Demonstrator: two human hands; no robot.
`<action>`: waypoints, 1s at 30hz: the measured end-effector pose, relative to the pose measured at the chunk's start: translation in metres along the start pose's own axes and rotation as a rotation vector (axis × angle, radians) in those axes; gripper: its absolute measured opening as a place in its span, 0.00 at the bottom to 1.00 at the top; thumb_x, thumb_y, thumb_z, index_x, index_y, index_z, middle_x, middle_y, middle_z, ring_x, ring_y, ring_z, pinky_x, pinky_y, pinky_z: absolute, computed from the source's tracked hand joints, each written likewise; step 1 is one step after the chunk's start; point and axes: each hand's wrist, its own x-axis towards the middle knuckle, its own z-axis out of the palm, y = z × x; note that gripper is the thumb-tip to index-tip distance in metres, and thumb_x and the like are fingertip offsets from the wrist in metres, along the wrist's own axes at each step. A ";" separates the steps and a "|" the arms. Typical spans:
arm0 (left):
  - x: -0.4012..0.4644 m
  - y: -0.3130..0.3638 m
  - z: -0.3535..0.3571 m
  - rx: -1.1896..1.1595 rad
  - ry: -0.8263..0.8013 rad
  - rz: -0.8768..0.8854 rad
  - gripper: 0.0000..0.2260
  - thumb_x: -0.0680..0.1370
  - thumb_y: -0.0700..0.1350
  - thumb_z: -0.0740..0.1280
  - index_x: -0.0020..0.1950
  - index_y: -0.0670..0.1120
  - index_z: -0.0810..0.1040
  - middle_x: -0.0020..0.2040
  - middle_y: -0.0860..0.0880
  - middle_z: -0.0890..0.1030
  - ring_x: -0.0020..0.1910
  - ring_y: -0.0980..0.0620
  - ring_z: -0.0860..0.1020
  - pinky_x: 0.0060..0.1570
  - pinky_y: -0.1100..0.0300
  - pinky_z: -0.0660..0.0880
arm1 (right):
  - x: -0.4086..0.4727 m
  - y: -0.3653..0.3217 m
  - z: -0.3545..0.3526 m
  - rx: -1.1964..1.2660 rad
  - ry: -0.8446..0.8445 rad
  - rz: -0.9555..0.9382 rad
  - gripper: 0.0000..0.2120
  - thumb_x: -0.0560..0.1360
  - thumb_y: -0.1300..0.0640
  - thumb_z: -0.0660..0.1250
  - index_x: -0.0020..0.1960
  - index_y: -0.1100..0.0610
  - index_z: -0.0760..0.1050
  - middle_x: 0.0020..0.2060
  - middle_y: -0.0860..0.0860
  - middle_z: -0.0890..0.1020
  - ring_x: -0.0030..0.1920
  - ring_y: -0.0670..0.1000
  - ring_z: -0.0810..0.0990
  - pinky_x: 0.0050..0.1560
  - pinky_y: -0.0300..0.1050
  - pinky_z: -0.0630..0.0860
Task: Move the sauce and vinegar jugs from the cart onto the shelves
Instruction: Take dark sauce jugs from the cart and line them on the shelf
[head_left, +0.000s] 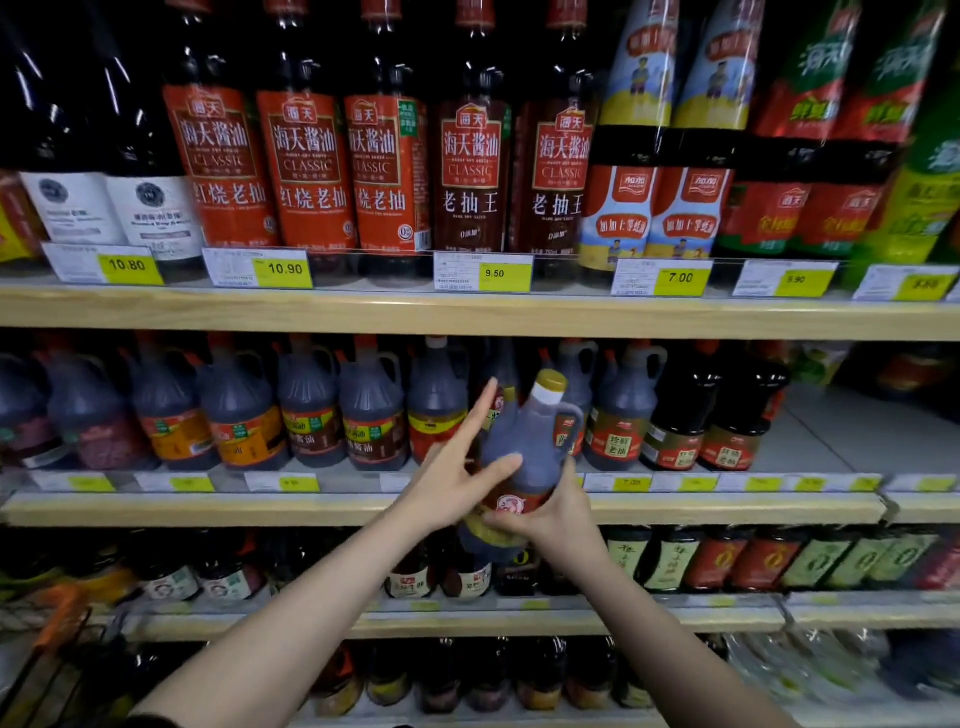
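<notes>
Jug (524, 457) gripped by right hand (545, 512)

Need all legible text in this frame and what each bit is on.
"海天酱油 CLASSIC 红烧老抽": red-label bottles, top shelf.
"海天酱油 CLASSIC 老抽王": dark-label bottles.
"加加": oyster sauce bottles.
"10.80", "10.90", "9.50", "7.00": yellow price tags.
Too blurred: lower shelf tags, held jug label, white-label bottles.
</notes>
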 end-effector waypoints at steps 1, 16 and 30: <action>0.005 0.004 -0.001 -0.021 -0.020 0.023 0.32 0.75 0.58 0.64 0.72 0.69 0.48 0.72 0.65 0.62 0.69 0.67 0.63 0.64 0.68 0.66 | 0.003 -0.002 -0.002 -0.005 0.053 -0.027 0.42 0.56 0.56 0.82 0.60 0.46 0.60 0.50 0.44 0.77 0.48 0.42 0.77 0.43 0.29 0.73; 0.031 -0.076 -0.026 0.355 0.038 -0.142 0.20 0.80 0.50 0.61 0.71 0.47 0.67 0.59 0.48 0.77 0.54 0.56 0.75 0.51 0.69 0.66 | 0.090 0.018 0.031 -0.406 0.227 -0.178 0.44 0.59 0.52 0.80 0.68 0.62 0.64 0.58 0.57 0.69 0.61 0.59 0.70 0.57 0.42 0.68; 0.034 -0.092 -0.013 0.312 -0.009 -0.129 0.21 0.79 0.49 0.62 0.71 0.49 0.66 0.59 0.49 0.75 0.52 0.54 0.76 0.52 0.65 0.69 | 0.093 0.027 0.045 -0.596 0.250 -0.098 0.38 0.71 0.51 0.72 0.71 0.63 0.56 0.61 0.60 0.69 0.59 0.61 0.76 0.48 0.51 0.79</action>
